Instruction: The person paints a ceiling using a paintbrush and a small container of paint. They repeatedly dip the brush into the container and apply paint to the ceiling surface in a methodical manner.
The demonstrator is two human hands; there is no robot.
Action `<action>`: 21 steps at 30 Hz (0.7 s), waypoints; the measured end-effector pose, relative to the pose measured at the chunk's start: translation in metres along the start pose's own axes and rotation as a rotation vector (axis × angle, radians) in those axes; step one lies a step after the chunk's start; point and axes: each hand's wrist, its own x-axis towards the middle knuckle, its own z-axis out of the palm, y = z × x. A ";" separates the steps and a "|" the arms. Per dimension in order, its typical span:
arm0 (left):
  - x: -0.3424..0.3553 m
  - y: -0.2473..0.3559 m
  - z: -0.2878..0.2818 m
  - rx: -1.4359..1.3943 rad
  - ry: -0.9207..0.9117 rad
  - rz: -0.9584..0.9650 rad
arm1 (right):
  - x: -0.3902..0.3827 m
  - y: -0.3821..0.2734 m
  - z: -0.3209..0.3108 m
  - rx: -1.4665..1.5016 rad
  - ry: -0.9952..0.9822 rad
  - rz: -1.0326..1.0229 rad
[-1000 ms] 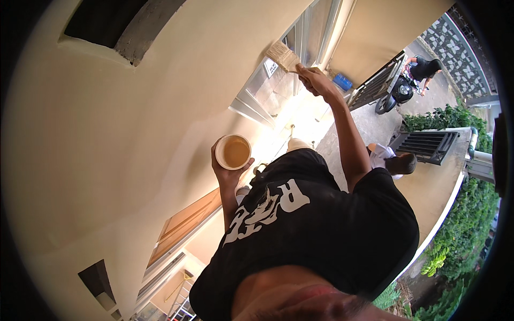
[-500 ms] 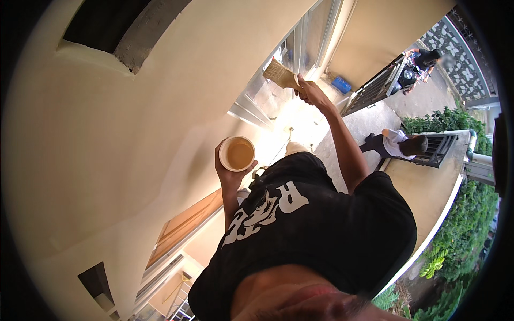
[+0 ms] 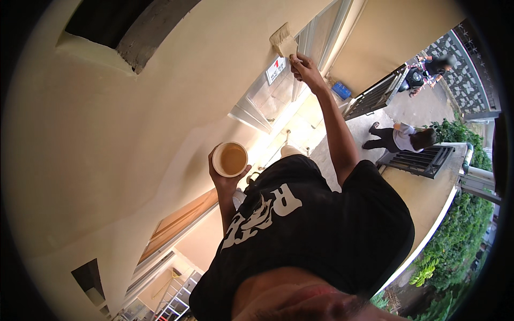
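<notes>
My left hand (image 3: 225, 182) is wrapped round a pale round tub (image 3: 215, 161) with tan paint (image 3: 234, 161) inside, held in front of the cream wall (image 3: 134, 139). Higher up, my right hand (image 3: 305, 71) grips a wide paintbrush (image 3: 284, 41) by its handle. The bristles are coated in a pale tan colour and lie over the wall beside the window frame (image 3: 305, 43). Whether they press on the wall is hard to tell.
A paper sign (image 3: 276, 70) is on the window glass. At right, a person in a white top (image 3: 408, 140) stands by an open metal gate (image 3: 377, 95); another person is near a motorcycle (image 3: 415, 77). A blue container (image 3: 341, 90) and a ladder (image 3: 174, 299) also show.
My right hand has raised the brush up toward the wall above the window edge. The tub has shifted slightly left and down. The person in white has moved a little to the right.
</notes>
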 end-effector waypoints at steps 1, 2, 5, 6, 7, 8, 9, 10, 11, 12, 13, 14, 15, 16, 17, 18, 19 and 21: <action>-0.002 -0.002 0.002 0.001 0.005 -0.022 | -0.011 0.020 -0.009 -0.080 0.046 0.109; -0.007 0.000 0.003 0.003 0.001 -0.016 | -0.023 0.045 -0.015 -0.258 0.172 0.168; 0.002 0.003 0.006 0.027 -0.007 0.056 | -0.041 0.055 -0.032 -0.357 0.215 0.147; 0.004 0.003 0.005 0.039 -0.009 0.051 | -0.042 0.033 -0.031 -0.266 0.208 0.120; 0.004 0.003 0.005 0.048 -0.011 0.037 | -0.047 0.008 -0.032 -0.180 0.201 0.102; 0.004 0.006 0.007 0.060 -0.020 0.024 | -0.043 -0.023 -0.029 -0.202 0.208 0.014; 0.006 0.009 0.010 0.046 -0.038 0.026 | -0.038 -0.053 -0.022 -0.190 0.203 -0.049; 0.008 0.008 0.013 0.052 -0.045 0.044 | -0.030 -0.074 -0.014 -0.176 0.198 -0.119; 0.009 0.008 0.010 0.060 -0.056 0.060 | -0.023 -0.081 -0.002 -0.185 0.175 -0.115; 0.009 0.007 0.012 0.067 -0.061 0.076 | -0.013 -0.085 0.007 -0.197 0.146 -0.113; 0.010 0.008 0.012 0.072 -0.062 0.090 | -0.005 -0.086 0.014 -0.207 0.117 -0.111; 0.011 0.010 0.013 0.077 -0.063 0.104 | -0.001 -0.066 0.019 -0.040 0.029 -0.038; 0.010 0.011 0.012 0.081 -0.058 0.114 | -0.003 -0.043 0.023 -0.093 0.064 -0.015; 0.010 0.011 0.012 0.043 -0.049 0.077 | -0.006 -0.021 0.022 -0.152 0.101 -0.002; 0.010 0.011 0.014 0.000 -0.041 0.042 | -0.011 0.001 0.014 -0.246 0.113 0.116; 0.006 0.011 0.015 -0.037 -0.033 -0.003 | -0.022 0.022 0.006 -0.334 0.121 0.243; 0.002 0.010 0.014 -0.037 -0.028 -0.001 | -0.034 0.030 0.004 -0.496 0.203 0.213; 0.001 0.008 0.016 -0.040 -0.016 0.014 | -0.048 0.027 -0.008 -0.483 0.212 0.218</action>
